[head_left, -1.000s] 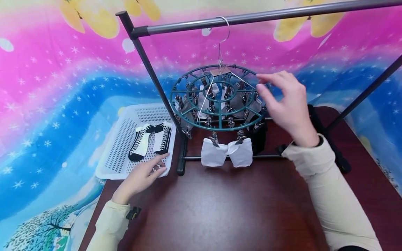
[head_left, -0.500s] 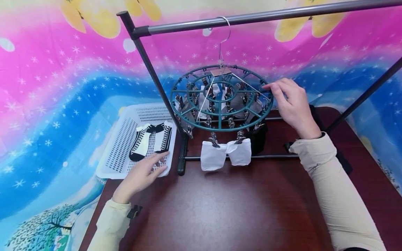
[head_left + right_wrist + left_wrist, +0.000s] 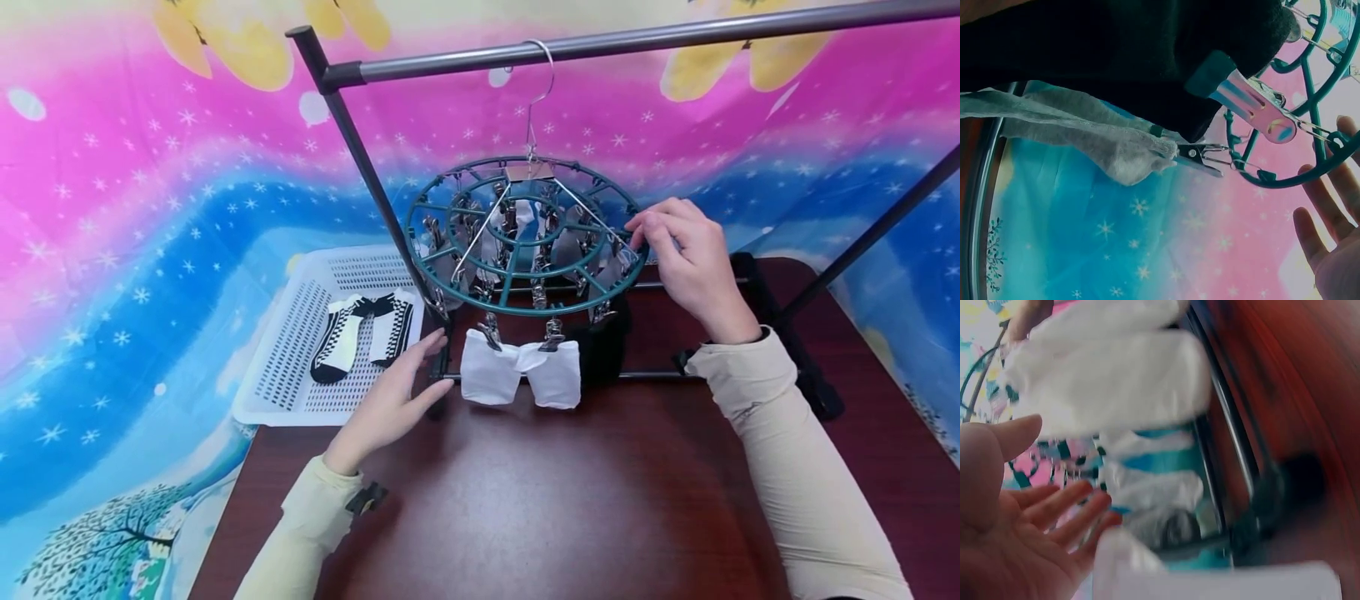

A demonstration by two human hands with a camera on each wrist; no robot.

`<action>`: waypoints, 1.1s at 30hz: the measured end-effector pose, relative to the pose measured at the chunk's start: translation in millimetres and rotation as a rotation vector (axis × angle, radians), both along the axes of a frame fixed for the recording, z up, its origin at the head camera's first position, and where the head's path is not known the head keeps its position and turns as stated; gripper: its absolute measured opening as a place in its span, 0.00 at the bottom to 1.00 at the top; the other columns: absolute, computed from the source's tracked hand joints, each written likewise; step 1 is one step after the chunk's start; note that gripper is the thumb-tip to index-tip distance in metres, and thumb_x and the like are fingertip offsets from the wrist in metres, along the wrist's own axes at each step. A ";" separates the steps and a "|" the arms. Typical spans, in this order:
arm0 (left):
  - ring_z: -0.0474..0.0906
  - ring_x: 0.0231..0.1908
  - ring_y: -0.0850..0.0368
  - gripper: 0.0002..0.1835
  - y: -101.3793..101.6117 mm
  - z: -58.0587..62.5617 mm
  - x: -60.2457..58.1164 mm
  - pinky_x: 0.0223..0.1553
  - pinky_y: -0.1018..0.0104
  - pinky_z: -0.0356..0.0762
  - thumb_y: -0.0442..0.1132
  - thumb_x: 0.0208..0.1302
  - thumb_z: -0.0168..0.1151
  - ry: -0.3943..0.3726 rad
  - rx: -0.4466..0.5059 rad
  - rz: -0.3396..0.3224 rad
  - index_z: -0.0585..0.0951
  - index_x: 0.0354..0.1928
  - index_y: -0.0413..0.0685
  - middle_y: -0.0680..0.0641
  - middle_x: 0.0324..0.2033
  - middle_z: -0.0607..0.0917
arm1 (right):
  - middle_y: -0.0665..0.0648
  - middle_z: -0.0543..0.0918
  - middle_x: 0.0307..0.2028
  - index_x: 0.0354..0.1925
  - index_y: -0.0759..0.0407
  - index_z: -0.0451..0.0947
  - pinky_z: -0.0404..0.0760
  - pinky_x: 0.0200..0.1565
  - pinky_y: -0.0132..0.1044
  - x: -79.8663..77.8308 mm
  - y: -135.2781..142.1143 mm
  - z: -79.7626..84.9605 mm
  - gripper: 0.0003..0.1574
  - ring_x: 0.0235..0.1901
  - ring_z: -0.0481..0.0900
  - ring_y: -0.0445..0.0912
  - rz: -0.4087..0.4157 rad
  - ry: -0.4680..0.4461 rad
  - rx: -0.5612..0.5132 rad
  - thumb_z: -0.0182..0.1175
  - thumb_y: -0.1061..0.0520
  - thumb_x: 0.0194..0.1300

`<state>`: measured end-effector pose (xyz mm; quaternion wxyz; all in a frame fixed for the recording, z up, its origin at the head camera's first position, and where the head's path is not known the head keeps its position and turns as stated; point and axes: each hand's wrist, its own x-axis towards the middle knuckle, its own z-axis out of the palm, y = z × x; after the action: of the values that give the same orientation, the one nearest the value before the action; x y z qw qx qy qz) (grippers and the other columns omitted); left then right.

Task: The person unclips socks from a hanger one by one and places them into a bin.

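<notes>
A round green clip hanger (image 3: 525,310) hangs by its hook from a metal rail. My right hand (image 3: 693,262) is at its right rim, pinching it between thumb and index finger; the other fingers are spread in the right wrist view. A pair of white socks (image 3: 555,375) hangs from metal clips at the front. My left hand (image 3: 390,408) is open with nothing in it, to the left of these socks and apart from them. Behind, a black sock (image 3: 1116,44) and a grey sock (image 3: 1129,156) hang from clips (image 3: 1260,112); several other socks are partly hidden.
A white perforated basket (image 3: 262,392) stands on the left of the table, holding a pair of black-and-white patterned socks (image 3: 333,350). The rack's dark left post (image 3: 367,175) rises beside it, and its lower bar (image 3: 652,375) crosses behind the hanging socks. The brown table (image 3: 525,500) lies in front.
My right hand has come onto the rim, and the hanger has turned so the front white socks shifted left. My left hand has moved right, away from the basket towards the white socks.
</notes>
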<state>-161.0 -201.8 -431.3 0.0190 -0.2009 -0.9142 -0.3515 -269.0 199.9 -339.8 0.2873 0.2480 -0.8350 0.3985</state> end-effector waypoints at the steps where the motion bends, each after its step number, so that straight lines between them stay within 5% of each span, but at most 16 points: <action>1: 0.67 0.74 0.53 0.39 4.7 -0.5 -1.5 0.73 0.48 0.66 0.53 0.76 0.61 -0.013 0.026 -0.008 0.57 0.81 0.53 0.49 0.75 0.71 | 0.62 0.87 0.45 0.29 0.65 0.83 0.64 0.45 0.32 0.6 -0.8 -0.1 0.30 0.45 0.69 0.28 0.007 0.002 -0.003 0.46 0.53 0.84; 5: 0.66 0.75 0.52 0.43 19.9 -2.8 -7.8 0.74 0.46 0.64 0.51 0.74 0.64 -0.074 0.099 -0.024 0.53 0.82 0.52 0.46 0.73 0.73 | 0.62 0.86 0.44 0.27 0.65 0.82 0.63 0.43 0.32 2.4 -3.2 -0.6 0.30 0.42 0.70 0.30 0.026 0.014 -0.016 0.47 0.53 0.84; 10: 0.77 0.65 0.49 0.43 31.2 -6.3 -10.6 0.66 0.43 0.73 0.50 0.71 0.68 -0.135 0.121 -0.024 0.56 0.80 0.52 0.43 0.64 0.80 | 0.61 0.86 0.43 0.25 0.64 0.81 0.63 0.40 0.33 4.9 -5.3 -1.5 0.31 0.38 0.70 0.32 0.037 0.016 -0.033 0.46 0.53 0.84; 15: 0.81 0.53 0.51 0.26 30.2 -6.9 -5.3 0.55 0.50 0.80 0.45 0.72 0.67 -0.074 0.057 -0.003 0.75 0.67 0.45 0.45 0.53 0.85 | 0.61 0.86 0.42 0.24 0.63 0.81 0.63 0.41 0.33 7.2 -6.7 -2.8 0.31 0.37 0.71 0.33 0.054 0.027 -0.053 0.47 0.54 0.83; 19: 0.82 0.48 0.53 0.13 22.7 -6.4 0.5 0.50 0.55 0.81 0.42 0.73 0.65 -0.046 0.101 0.004 0.84 0.53 0.45 0.46 0.49 0.87 | 0.61 0.87 0.41 0.24 0.63 0.82 0.64 0.40 0.32 8.6 -6.8 -5.4 0.29 0.37 0.71 0.33 0.062 0.038 -0.061 0.48 0.57 0.83; 33: 0.86 0.32 0.56 0.12 -9.0 -12.6 22.8 0.30 0.64 0.85 0.42 0.77 0.61 0.024 0.255 0.177 0.83 0.54 0.45 0.43 0.39 0.89 | 0.62 0.87 0.41 0.25 0.63 0.83 0.66 0.38 0.29 6.0 -8.9 -13.2 0.23 0.40 0.74 0.29 0.109 0.099 -0.090 0.56 0.58 0.79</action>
<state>-138.2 -210.8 -443.9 0.0862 -0.1195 -0.8760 -0.4593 -263.0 191.0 -353.0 0.3168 0.2993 -0.7861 0.4382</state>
